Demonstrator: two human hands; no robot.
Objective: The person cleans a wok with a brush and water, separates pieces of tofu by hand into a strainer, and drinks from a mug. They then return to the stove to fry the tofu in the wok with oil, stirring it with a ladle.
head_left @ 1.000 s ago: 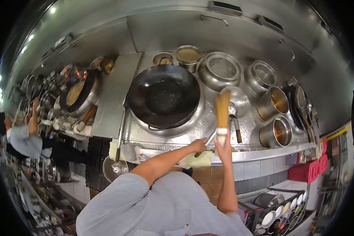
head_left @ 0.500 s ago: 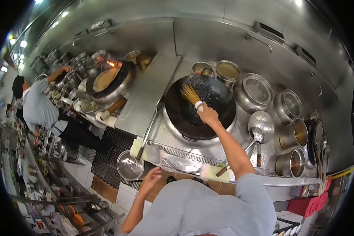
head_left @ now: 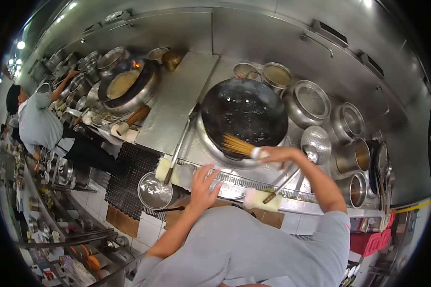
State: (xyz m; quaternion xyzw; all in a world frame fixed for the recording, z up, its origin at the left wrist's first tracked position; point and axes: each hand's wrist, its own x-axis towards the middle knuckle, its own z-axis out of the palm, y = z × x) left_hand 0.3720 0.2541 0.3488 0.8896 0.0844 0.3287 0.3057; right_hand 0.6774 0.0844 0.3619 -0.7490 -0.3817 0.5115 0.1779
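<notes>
My right hand [head_left: 275,156] grips a bamboo wok brush [head_left: 239,145] by its white-bound handle. The bristles point left, across the near rim of a large black wok [head_left: 244,112], whose inside looks wet and shiny. At the counter's front edge my left hand [head_left: 203,190] is open, fingers spread, with nothing visible in it. Left of the wok, a long-handled tool [head_left: 179,143] leans with its grip on a folded pale cloth [head_left: 164,168]. A ladle [head_left: 292,177] lies right of the wok near a round perforated strainer [head_left: 316,143].
Steel pots [head_left: 310,103] line the right side and back of the range. A water-filled pot [head_left: 155,190] stands low at the left front. Farther left, a co-worker [head_left: 40,122] reaches toward pots beside another wok [head_left: 124,86] with a flame behind it.
My right hand has drawn the brush from the wok's middle toward me to its near rim. My left hand has risen to the counter edge. The view has shifted slightly.
</notes>
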